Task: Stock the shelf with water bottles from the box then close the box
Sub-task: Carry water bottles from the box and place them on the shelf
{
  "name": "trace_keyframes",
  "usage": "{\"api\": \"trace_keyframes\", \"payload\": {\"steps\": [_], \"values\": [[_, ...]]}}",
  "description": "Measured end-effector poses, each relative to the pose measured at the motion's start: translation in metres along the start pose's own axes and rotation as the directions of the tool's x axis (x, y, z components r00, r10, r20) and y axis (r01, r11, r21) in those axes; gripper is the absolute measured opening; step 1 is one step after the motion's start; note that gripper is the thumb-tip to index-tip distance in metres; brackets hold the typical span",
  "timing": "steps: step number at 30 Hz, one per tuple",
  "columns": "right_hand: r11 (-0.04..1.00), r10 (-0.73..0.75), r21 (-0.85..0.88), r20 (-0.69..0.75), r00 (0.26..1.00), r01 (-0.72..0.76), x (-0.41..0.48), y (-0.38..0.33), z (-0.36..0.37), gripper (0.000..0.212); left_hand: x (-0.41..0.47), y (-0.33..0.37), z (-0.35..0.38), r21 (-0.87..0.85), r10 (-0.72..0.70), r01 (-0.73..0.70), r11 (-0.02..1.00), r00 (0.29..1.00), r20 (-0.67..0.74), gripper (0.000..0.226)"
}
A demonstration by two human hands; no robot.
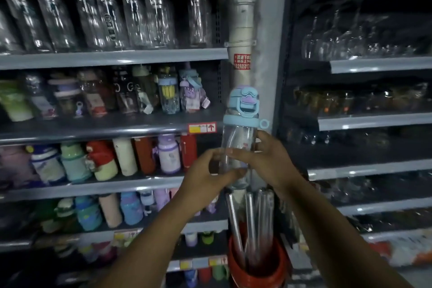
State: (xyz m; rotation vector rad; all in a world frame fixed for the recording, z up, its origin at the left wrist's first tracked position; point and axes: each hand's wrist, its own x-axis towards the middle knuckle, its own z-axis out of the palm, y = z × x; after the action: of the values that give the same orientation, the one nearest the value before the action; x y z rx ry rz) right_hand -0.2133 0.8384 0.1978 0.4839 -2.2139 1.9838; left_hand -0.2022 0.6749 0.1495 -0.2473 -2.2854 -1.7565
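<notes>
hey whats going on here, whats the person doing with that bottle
A person holds a clear water bottle with a blue lid upright in both hands, in front of shop shelves lined with bottles. The left hand grips its lower body, and the right hand holds its side just under the lid. The bottle is not on a shelf yet, and no box is in view.

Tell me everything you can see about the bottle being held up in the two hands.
The water bottle has a clear, plastic-looking body and a pale blue lid with purple trim and a small side loop. It is upright, in front of the grey pillar beside the shelves. The left hand and right hand grip its lower body.
</notes>
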Motion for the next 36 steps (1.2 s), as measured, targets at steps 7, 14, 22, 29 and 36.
{"api": "trace_keyframes", "payload": {"steps": [7, 14, 22, 29, 36], "values": [[0.987, 0.124, 0.091, 0.074, 0.99, -0.13, 0.167, 0.04, -0.013, 0.036, 0.147, -0.029, -0.005, 0.062, 0.025, -0.025, 0.998, 1.0, -0.006, 0.029], [0.965, 0.186, 0.177, 0.073, 0.98, -0.196, 0.292, 0.064, -0.005, 0.023, 0.243, -0.069, -0.042, 0.189, 0.092, -0.051, 0.981, 0.972, -0.217, 0.027], [0.962, 0.199, 0.184, 0.034, 0.979, -0.202, 0.373, 0.092, 0.03, 0.034, 0.296, -0.087, -0.074, 0.436, 0.258, -0.176, 0.883, 0.957, -0.136, 0.026], [0.984, 0.033, 0.175, -0.019, 0.999, -0.029, 0.396, 0.111, 0.055, 0.043, 0.319, -0.101, -0.091, 0.619, 0.312, -0.239, 0.748, 0.95, -0.01, 0.032], [0.996, -0.058, 0.052, -0.171, 0.984, 0.068, 0.415, 0.13, 0.066, 0.065, 0.319, -0.119, -0.11, 0.598, 0.362, -0.174, 0.783, 0.908, -0.211, 0.01]]}}
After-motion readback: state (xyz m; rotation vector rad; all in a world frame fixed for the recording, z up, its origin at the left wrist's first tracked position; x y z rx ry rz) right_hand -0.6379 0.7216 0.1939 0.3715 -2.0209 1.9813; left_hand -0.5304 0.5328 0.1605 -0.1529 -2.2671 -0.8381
